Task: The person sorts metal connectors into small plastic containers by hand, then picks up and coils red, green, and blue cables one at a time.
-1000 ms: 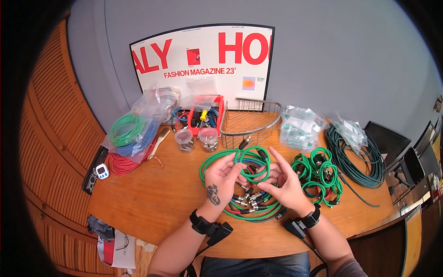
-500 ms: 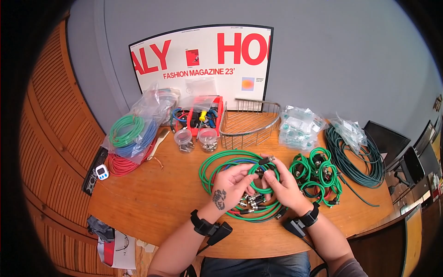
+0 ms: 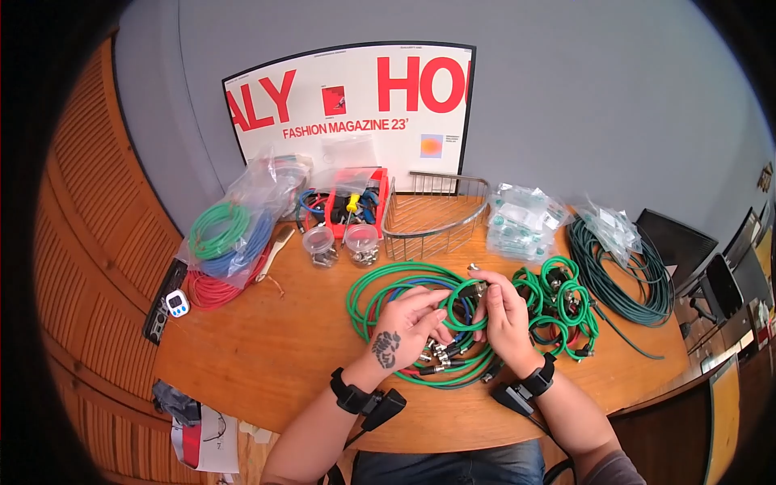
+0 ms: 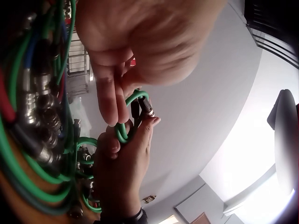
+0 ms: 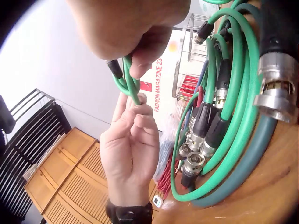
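Observation:
A short green cable [image 5: 125,88] with black-and-silver end connectors is wound into a small loop between my hands, above the table. My left hand [image 3: 411,322] pinches the left side of the loop between thumb and fingers. On the other side, my right hand [image 3: 508,317] grips the loop near its connectors; in the left wrist view one connector [image 4: 147,107] sticks out by the thumb. Below both hands lies a larger coil of green cables [image 3: 376,279], with blue and red ones among them and several metal-tipped ends bunched in its middle.
Small coiled green cables [image 3: 566,307] lie in a heap right of my hands. Behind stand a wire basket [image 3: 436,230], two clear cups [image 3: 321,242] and a red bin [image 3: 335,198]. Bagged cables [image 3: 230,234] are at left, plastic packets [image 3: 525,222] and a dark cable coil [image 3: 622,283] at right.
The held loop has shifted to the right and turned. My right hand, spread wide beside it a second ago, has closed in on the loop and its connector ends.

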Tool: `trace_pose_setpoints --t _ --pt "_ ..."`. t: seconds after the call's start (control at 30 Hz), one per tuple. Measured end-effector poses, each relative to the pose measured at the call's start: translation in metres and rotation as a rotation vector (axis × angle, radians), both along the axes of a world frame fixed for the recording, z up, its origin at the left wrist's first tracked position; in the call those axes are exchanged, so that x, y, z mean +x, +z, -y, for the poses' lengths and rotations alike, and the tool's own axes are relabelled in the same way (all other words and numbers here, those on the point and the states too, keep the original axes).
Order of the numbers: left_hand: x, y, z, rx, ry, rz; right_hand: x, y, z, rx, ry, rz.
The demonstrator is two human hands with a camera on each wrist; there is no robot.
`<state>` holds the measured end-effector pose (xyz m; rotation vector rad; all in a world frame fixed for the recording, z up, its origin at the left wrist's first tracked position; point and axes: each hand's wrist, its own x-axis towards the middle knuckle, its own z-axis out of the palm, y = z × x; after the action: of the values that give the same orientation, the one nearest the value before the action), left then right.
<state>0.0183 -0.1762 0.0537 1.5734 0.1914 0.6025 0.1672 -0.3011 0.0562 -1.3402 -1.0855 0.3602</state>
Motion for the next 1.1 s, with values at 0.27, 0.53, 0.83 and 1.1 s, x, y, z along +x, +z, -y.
trace_pose_setpoints --t 0.27,0.53,0.83,1.1 --pt "-0.001 -0.001 -0.007 -0.139 -0.059 0.12 -0.001 0.004 0.002 -0.138 0.078 0.1" --pt "0.003 0.004 0.002 -0.052 0.077 0.165 0.0 0.029 0.007 -0.113 -0.062 0.358" --pt "0.001 0.001 -0.01 -0.066 0.184 0.105 0.046 0.107 0.087 -0.185 -0.248 0.782" --pt "0.002 0.004 -0.004 -0.007 0.198 0.027 0.132 0.092 0.138 -0.362 -0.364 0.49"
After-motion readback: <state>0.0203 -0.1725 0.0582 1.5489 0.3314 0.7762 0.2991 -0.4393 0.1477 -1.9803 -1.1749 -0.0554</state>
